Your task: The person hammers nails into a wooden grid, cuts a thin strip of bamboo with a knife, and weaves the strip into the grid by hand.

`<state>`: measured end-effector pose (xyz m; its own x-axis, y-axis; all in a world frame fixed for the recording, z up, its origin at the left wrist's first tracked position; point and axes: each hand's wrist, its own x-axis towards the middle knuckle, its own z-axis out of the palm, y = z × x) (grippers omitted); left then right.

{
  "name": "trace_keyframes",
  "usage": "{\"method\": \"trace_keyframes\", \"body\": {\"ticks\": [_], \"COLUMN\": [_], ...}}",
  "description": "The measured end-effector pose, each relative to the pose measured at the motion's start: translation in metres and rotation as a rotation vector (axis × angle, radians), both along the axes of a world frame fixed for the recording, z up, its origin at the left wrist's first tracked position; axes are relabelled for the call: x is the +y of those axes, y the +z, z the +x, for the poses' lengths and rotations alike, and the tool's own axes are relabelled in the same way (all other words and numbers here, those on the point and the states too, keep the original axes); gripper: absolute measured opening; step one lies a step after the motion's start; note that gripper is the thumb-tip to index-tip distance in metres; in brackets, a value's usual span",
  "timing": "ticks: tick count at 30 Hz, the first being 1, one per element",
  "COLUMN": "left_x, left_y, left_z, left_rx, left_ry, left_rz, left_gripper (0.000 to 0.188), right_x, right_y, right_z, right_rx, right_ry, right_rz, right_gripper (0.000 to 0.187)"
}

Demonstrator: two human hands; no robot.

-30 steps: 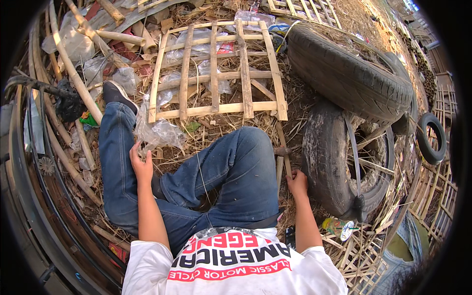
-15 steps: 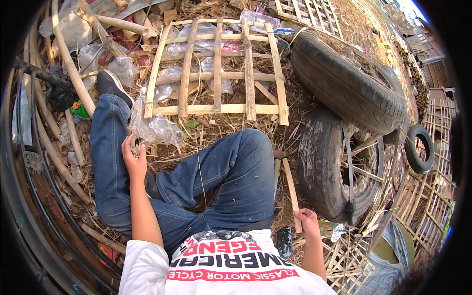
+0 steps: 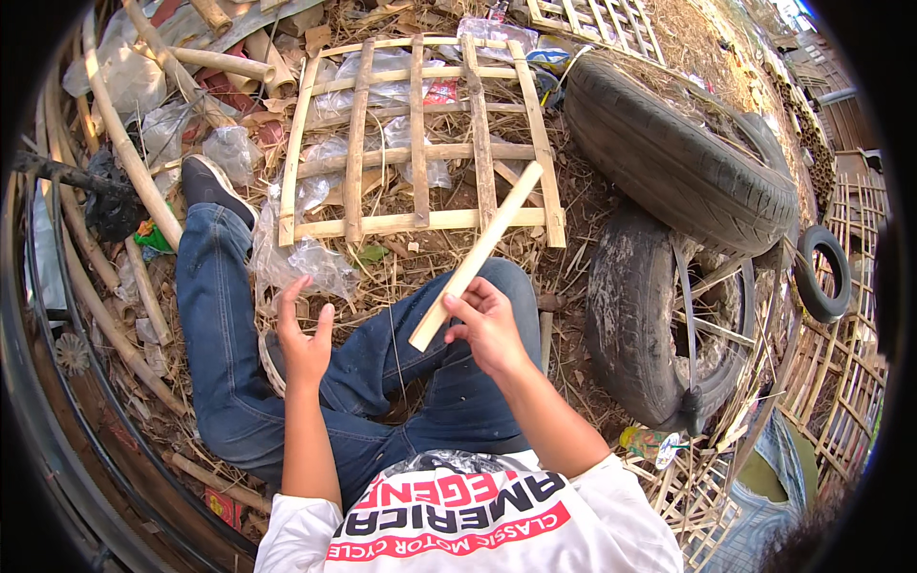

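Observation:
In my right hand is a flat, pale bamboo slat, pinched near its lower end and slanting up to the right above my bent knee. My left hand is raised above my legs, fingers apart, with nothing in it. Beyond my knees a bamboo lattice of crossed slats lies on the straw-covered ground. The upper end of the held slat overlaps the lattice's near right part in view; whether they touch I cannot tell. A crumpled clear plastic bag lies by the lattice's near left corner.
Two large worn tyres lie stacked at the right, with a smaller tyre beyond them. Bamboo poles and plastic litter spread along the left. Another lattice lies at the far side, and more latticework is at the far right.
My right hand has brought the slat up from the ground at my right side to in front of me. My left hand has shifted right and slightly nearer.

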<state>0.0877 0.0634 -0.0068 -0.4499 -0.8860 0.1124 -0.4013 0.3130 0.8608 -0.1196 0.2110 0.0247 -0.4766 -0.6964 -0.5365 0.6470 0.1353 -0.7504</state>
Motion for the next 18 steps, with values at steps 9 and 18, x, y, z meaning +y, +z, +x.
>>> {"method": "trace_keyframes", "body": {"ticks": [9,18], "left_x": [0.011,-0.008], "left_y": [-0.02,-0.057], "left_z": [-0.015,-0.054], "left_rx": [0.247,0.238], "left_ry": [-0.093,-0.131], "left_rz": [0.836,1.03], "left_gripper": [0.043,0.03], "right_x": [-0.073,-0.093], "right_y": [-0.063,-0.081], "right_z": [0.018,-0.009], "right_rx": [0.004,-0.051], "right_ry": [-0.01,-0.065], "right_rz": [0.1,0.1], "right_gripper": [0.015,0.017]}}
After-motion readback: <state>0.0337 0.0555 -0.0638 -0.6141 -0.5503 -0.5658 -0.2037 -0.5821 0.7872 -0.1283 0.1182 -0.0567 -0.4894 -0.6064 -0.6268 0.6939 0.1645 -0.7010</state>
